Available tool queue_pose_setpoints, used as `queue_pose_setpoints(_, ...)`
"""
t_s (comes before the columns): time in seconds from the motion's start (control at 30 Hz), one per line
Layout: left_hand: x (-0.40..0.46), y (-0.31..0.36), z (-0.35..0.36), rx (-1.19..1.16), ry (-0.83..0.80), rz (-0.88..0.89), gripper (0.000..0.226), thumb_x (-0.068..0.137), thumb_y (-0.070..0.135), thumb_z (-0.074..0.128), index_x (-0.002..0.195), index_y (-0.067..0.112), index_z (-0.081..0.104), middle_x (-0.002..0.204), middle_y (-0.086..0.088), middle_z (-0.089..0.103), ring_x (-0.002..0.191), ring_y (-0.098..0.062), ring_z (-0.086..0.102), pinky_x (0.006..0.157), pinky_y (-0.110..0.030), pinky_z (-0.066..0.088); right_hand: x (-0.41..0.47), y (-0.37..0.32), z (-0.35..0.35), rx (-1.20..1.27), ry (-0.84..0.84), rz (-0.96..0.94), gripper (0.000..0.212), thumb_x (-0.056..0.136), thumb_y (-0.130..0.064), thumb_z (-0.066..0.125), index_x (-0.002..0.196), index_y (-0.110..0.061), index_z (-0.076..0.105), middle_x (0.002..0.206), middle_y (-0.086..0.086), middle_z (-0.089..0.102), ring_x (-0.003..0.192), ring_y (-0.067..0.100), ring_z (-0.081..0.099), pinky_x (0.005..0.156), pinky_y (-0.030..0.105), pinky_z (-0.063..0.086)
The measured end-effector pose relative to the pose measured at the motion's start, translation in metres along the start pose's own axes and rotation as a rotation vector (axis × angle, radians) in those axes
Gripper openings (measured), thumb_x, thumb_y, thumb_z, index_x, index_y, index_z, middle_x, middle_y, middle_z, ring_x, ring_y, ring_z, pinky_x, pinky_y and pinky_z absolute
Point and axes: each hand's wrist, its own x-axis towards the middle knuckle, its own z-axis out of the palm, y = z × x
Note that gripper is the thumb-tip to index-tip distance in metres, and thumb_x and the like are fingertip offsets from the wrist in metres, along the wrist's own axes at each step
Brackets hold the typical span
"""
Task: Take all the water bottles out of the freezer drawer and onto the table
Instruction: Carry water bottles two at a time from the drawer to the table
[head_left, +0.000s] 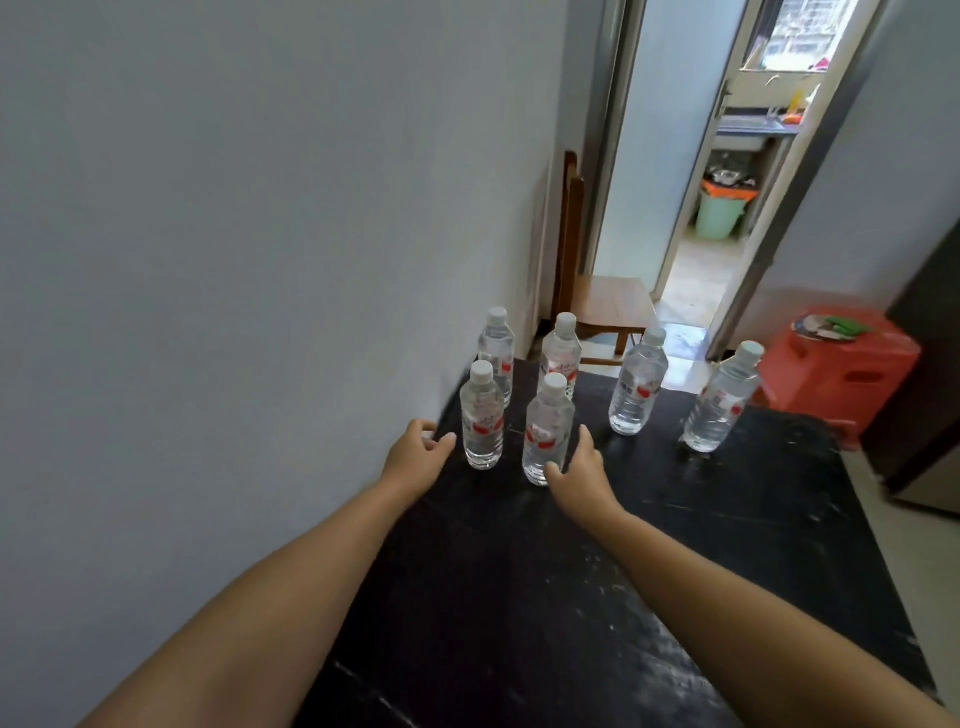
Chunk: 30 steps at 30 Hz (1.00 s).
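Six water bottles stood upright on the black surface (675, 545), both hands beside the near pair.

The left hand (415, 457) hung relaxed, holding nothing, just left of the near-left bottle (483, 421); the right hand (582, 475) cupped loosely beside the near-middle bottle (546, 431), its contact unclear. The full, thin-walled plastic bottles likely handled heavy, possibly cold and slippery; the waist just under the label looked the safest grip.

We see a scuffed black tabletop (649, 571) filling the lower right of the frame, with six upright water bottles (548, 431) standing at its far end, mid-frame
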Motion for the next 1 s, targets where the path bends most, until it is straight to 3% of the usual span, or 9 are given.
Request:
queue_pose_setpoints(0.17,-0.060,-0.010,-0.019,-0.027,-0.032,0.028,0.041,0.093,0.035,0.053,0.125,0.010,0.049,0.116,-0.011,0.062,0.106,-0.024,0.059,0.090,-0.033,0.045,-0.058,-0.022,0.006,-0.092,-0.060,-0.128,0.070,0.093,-0.018,0.052,0.151,-0.018,0.013,0.150,0.016,0.022,0.132,0.033,0.038,0.107,0.042,0.040)
queue_pose_setpoints(0.33,-0.112,-0.033,-0.032,0.000,-0.024,-0.001,0.038,0.094,0.034,0.052,0.123,0.011,0.050,0.110,-0.010,0.062,0.098,-0.022,0.059,0.084,-0.031,0.046,-0.106,-0.026,0.023,-0.296,-0.155,-0.257,0.062,0.094,-0.022,0.053,0.149,-0.016,0.024,0.151,0.012,0.025,0.128,0.029,0.044,0.099,0.035,0.046)
queue_pose_setpoints(0.47,-0.149,-0.053,-0.046,-0.033,-0.020,-0.080,0.031,0.093,0.029,0.054,0.117,0.009,0.053,0.109,-0.013,0.062,0.103,-0.029,0.060,0.088,-0.038,0.048,-0.124,-0.029,0.048,-0.596,-0.436,-0.286,0.047,0.093,-0.024,0.052,0.137,-0.012,0.044,0.137,0.013,0.048,0.120,0.028,0.052,0.097,0.033,0.044)
queue_pose_setpoints(0.53,-0.170,-0.066,-0.059,-0.054,-0.024,-0.143,0.023,0.093,0.027,0.053,0.110,0.011,0.054,0.107,-0.013,0.062,0.100,-0.027,0.061,0.081,-0.034,0.049,-0.134,-0.035,0.064,-0.758,-0.627,-0.321,0.036,0.092,-0.023,0.050,0.124,-0.009,0.058,0.127,0.012,0.060,0.117,0.027,0.056,0.096,0.031,0.044)
queue_pose_setpoints(0.63,-0.198,-0.089,-0.078,-0.048,-0.028,-0.252,0.019,0.093,0.026,0.052,0.105,0.012,0.056,0.098,-0.009,0.062,0.086,-0.021,0.059,0.065,-0.026,0.045,-0.139,-0.043,0.090,-0.807,-0.703,-0.441,0.031,0.091,-0.022,0.049,0.114,-0.007,0.064,0.120,0.012,0.064,0.113,0.029,0.057,0.096,0.033,0.046)
queue_pose_setpoints(0.8,-0.251,-0.119,-0.092,-0.117,0.180,-0.473,0.014,0.092,0.024,0.051,0.099,0.014,0.056,0.098,-0.007,0.061,0.086,-0.020,0.057,0.062,-0.025,0.040,-0.148,-0.053,0.122,-0.833,-0.859,-0.645,0.029,0.092,-0.022,0.049,0.111,-0.004,0.061,0.117,0.013,0.062,0.108,0.030,0.057,0.093,0.038,0.048)
queue_pose_setpoints(0.93,-0.294,-0.125,-0.071,-0.175,0.322,-0.591,0.012,0.089,0.023,0.052,0.097,0.015,0.057,0.098,-0.006,0.061,0.089,-0.020,0.058,0.064,-0.025,0.041,-0.162,-0.041,0.140,-0.877,-0.969,-0.784,0.018,0.090,-0.021,0.048,0.093,-0.007,0.060,0.095,0.011,0.062,0.094,0.029,0.058,0.076,0.033,0.045)
queue_pose_setpoints(1.0,-0.318,-0.124,-0.057,-0.166,0.391,-0.618,0.010,0.088,0.021,0.054,0.094,0.014,0.059,0.096,-0.007,0.061,0.090,-0.021,0.059,0.064,-0.025,0.041,-0.176,-0.035,0.151,-0.897,-1.025,-0.844,0.019,0.091,-0.020,0.048,0.091,-0.007,0.061,0.093,0.012,0.064,0.095,0.031,0.061,0.077,0.034,0.047)
